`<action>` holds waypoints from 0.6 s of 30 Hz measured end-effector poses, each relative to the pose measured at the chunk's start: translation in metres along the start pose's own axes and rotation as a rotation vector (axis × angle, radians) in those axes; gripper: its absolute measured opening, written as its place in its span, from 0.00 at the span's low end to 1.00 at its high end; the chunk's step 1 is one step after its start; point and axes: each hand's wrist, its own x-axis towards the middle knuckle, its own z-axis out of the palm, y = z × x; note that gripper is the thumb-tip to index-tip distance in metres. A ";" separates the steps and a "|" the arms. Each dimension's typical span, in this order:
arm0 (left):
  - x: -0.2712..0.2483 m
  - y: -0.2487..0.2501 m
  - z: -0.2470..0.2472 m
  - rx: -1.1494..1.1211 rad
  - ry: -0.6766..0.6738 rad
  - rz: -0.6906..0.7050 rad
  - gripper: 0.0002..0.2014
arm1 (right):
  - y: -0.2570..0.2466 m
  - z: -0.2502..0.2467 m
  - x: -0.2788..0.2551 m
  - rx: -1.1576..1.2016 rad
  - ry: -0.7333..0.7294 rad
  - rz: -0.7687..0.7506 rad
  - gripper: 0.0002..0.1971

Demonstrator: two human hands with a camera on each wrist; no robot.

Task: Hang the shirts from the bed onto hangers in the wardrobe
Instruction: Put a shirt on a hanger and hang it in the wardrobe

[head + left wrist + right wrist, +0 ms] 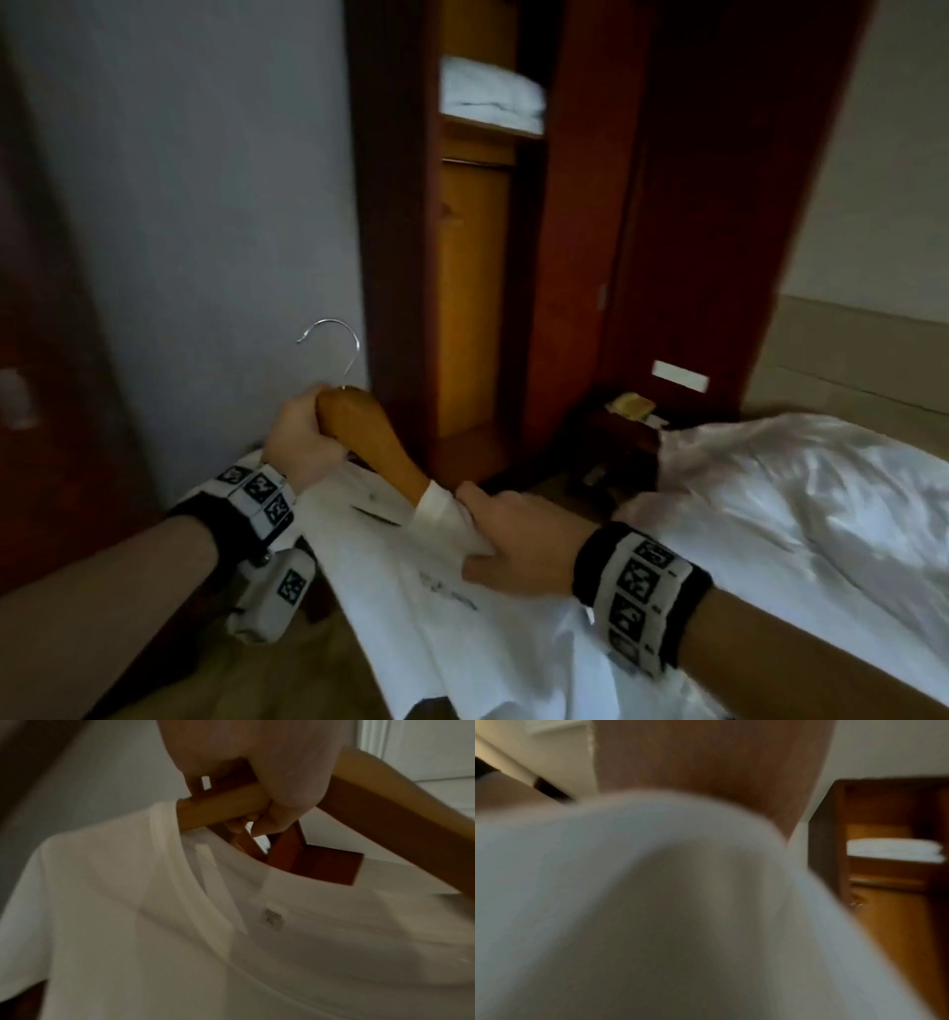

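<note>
My left hand [303, 437] grips the middle of a wooden hanger [380, 447] just under its metal hook [334, 344]. A white shirt [436, 591] hangs on the hanger's left arm; its collar and size label [273, 919] show in the left wrist view, where my fingers [270, 821] curl round the hanger [385, 817]. My right hand [518, 539] pinches the shirt's shoulder at the hanger's right end. White cloth [654, 902] fills the right wrist view, and the right hand's fingers are hidden there. The open wardrobe [477, 288] stands ahead.
Folded white linen [493, 95] lies on the wardrobe's upper shelf, with a rail [477, 163] below it. The wardrobe door [719, 205] stands open to the right. A bed with a white duvet [796, 503] is at right, a dark bedside table [621, 437] beyond it.
</note>
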 end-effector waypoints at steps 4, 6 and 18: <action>0.000 -0.094 -0.141 0.278 0.030 -0.101 0.28 | -0.114 0.031 0.095 0.123 0.015 -0.143 0.15; -0.005 -0.136 -0.208 0.414 0.039 -0.127 0.33 | -0.173 0.047 0.138 0.112 0.005 -0.210 0.15; -0.132 -0.320 -0.507 0.785 0.232 -0.473 0.36 | -0.477 0.118 0.342 0.172 -0.082 -0.486 0.15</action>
